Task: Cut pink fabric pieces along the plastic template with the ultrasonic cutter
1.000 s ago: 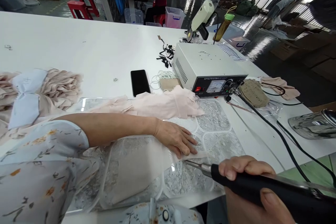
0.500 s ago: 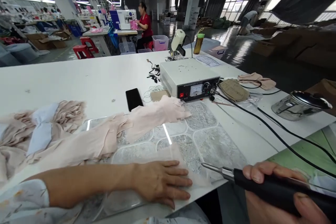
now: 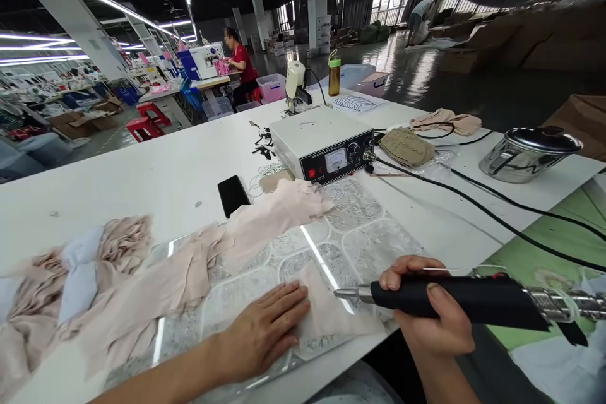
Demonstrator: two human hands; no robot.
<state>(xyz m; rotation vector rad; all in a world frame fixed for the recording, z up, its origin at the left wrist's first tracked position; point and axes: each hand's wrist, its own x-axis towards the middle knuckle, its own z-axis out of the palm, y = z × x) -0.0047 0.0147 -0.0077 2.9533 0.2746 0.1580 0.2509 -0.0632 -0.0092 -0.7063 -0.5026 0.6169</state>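
A: Big workshop, white surface (image 3: 156, 183), patterned clear mat (image 3: 379, 240) lying along its near edge. Where's the cloth sitting?

B: The thin pink cloth (image 3: 331, 315) is lying flat on the mat, between the hands, close to the near edge.

A: Nearer hand?

B: Left hand (image 3: 260, 334). It's resting on the cloth's left part, fingers flat and close together, pinching nothing. Cloth is stretching out rightward from under the fingertips.

A: Right hand (image 3: 440, 331)?

B: Staying off the cloth, to its right, fingers wrapping around a black tool (image 3: 487, 300). The metal tip (image 3: 350, 293) is pointing left, lining up with the far edge. Touching? Can't tell.

A: Long axis?

B: Tool's running right to left. Cloth's far edge is slanting from far left to near right; the hand's covering some, so I'm not calling the full axis.

A: Beyond?

B: A dial box (image 3: 322, 139) is standing behind the mat.
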